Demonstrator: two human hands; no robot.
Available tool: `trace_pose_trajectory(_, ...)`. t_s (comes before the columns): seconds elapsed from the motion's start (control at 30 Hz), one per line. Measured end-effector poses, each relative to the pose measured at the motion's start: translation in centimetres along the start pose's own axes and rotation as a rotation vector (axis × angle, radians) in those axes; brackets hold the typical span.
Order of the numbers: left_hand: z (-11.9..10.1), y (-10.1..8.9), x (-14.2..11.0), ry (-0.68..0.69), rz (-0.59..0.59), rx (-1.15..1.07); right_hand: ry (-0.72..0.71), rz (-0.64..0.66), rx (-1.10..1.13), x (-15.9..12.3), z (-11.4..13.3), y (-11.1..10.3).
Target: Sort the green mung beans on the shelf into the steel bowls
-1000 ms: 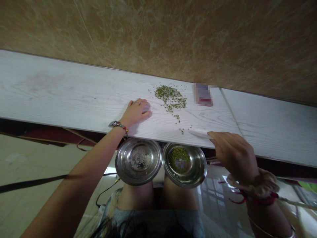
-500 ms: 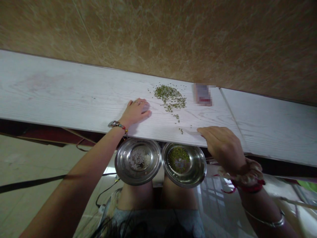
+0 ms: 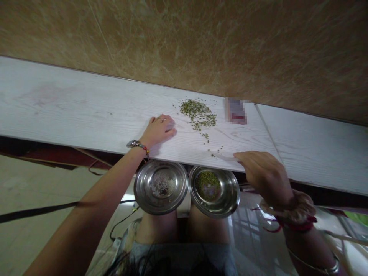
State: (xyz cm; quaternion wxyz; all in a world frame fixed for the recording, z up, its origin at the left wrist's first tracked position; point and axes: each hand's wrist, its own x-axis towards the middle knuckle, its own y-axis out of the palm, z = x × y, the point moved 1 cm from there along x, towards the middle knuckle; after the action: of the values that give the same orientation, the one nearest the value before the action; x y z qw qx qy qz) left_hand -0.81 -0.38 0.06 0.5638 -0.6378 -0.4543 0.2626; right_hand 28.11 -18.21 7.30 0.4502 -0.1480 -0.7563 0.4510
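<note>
My left hand [image 3: 159, 129] lies on the white wooden table [image 3: 86, 111], fingers resting flat, just left of a loose pile of small green beans [image 3: 198, 112]. At the table's near edge, my right hand [image 3: 264, 174] has its fingers closed on a thin white flat piece [image 3: 227, 156]. A few stray beans [image 3: 213, 154] lie beside that piece. Two steel bowls rest on my knees below the edge. The left bowl [image 3: 160, 186] holds whitish grains and the right bowl [image 3: 214, 190] holds green beans.
A small blurred reddish object [image 3: 236, 110] lies on the table right of the bean pile. A brown marbled wall [image 3: 184, 42] rises behind the table. A seam [image 3: 267, 130] splits the tabletop on the right. A dark cable [image 3: 37, 212] runs over the floor.
My right hand slid left along the table edge with the white piece, then drew back a little right and down. The left hand stayed put.
</note>
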Motion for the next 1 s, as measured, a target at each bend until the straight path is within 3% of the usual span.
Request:
trace_pose_trajectory(0.67, 0.20, 0.63, 0.24, 0.028, -0.038, -0.012, 0.028, -0.006, 0.045, -0.66, 0.06, -0.46)
trace_pose_trajectory(1.0, -0.24, 0.24, 0.22, 0.001, 0.006, 0.003, 0.028, -0.006, 0.092, -0.84, 0.47, -0.68)
